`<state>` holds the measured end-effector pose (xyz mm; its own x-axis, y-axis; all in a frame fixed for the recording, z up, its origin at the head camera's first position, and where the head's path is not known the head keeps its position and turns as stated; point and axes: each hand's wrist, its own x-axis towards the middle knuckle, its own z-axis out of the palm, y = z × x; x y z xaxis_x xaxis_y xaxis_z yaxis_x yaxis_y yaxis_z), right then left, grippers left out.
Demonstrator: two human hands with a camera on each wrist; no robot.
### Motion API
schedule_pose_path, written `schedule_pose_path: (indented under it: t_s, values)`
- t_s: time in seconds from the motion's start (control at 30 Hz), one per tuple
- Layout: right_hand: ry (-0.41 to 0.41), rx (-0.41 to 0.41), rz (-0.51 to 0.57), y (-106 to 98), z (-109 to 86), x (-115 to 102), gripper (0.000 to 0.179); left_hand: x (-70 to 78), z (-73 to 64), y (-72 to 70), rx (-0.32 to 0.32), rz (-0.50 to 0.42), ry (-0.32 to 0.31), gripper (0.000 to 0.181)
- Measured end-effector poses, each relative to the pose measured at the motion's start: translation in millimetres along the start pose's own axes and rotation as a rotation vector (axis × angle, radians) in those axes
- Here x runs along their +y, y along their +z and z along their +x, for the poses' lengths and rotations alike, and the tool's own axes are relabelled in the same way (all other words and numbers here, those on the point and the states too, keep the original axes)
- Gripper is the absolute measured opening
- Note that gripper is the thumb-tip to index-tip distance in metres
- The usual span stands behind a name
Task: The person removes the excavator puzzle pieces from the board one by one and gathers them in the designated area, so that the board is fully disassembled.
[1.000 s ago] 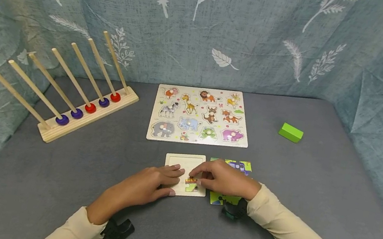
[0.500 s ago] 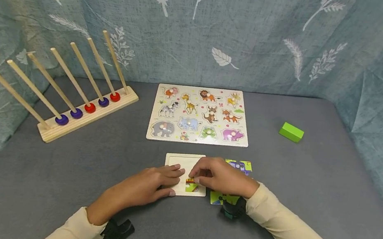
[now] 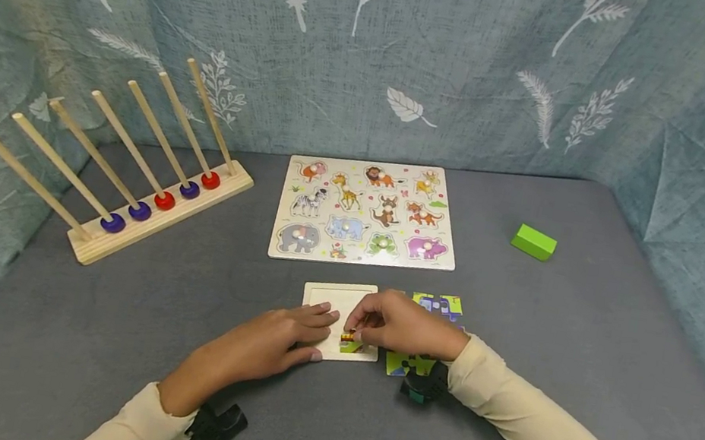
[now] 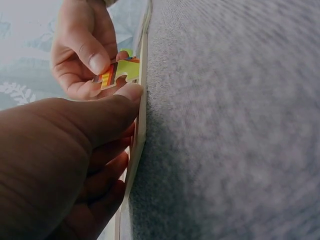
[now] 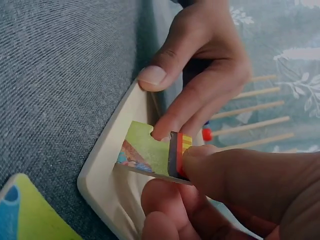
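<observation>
A pale wooden puzzle tray [image 3: 340, 295] lies flat on the table. My left hand [image 3: 274, 338] rests on its left side, fingers extended over the base and thumb [image 4: 127, 95] on the near edge. Between thumb and fingers, my right hand [image 3: 405, 324] pinches a jigsaw piece [image 5: 150, 147], lime green with a red, yellow and dark band. The piece is tilted in the tray's near right corner, its lower edge at or close to the base; whether it touches cannot be told. Loose jigsaw pieces [image 3: 449, 306] lie right of the tray, partly hidden by my right hand.
Behind the tray lies an animal peg puzzle board [image 3: 370, 215]. At the left stands a wooden peg rack [image 3: 166, 214] with red and purple beads on its base. A green block [image 3: 533, 242] lies at the right. A leaf-patterned cloth [image 3: 485, 79] hangs behind the table.
The jigsaw piece has gone from lying nearly flat to being tilted in my right hand's pinch. That hand has shifted slightly left. My left hand has stayed on the tray.
</observation>
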<state>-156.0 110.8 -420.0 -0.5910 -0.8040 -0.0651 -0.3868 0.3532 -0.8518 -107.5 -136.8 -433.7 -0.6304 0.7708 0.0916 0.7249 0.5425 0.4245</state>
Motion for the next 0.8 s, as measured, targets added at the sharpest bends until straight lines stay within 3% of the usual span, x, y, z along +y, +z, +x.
schedule_pose_path:
  t_s: [0.4, 0.8]
  values:
    - [0.005, 0.040, 0.009, -0.7, -2.1, 0.1, 0.011, -0.8, 0.0, 0.7, 0.008, -0.026, -0.007, 0.041]
    - [-0.001, 0.056, 0.018, -10.8, -18.6, 1.3, 0.013, -1.1, 0.7, -0.5, 0.008, -0.046, -0.009, 0.042]
